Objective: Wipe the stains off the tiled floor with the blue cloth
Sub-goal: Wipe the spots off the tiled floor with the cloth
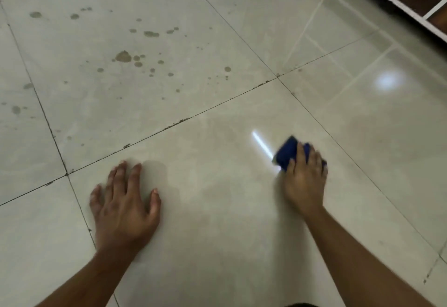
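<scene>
Where fingers curl — blue cloth under right grip

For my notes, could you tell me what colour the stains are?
Brownish-olive stains, seen in the head view.

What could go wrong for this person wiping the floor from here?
The brown stains lie on the far tile, well away from the blue cloth in the right hand, so they could be missed. The left hand props flat on the glossy floor; if that tile is damp, it might slip. Wiping could also smear the spots.
</scene>
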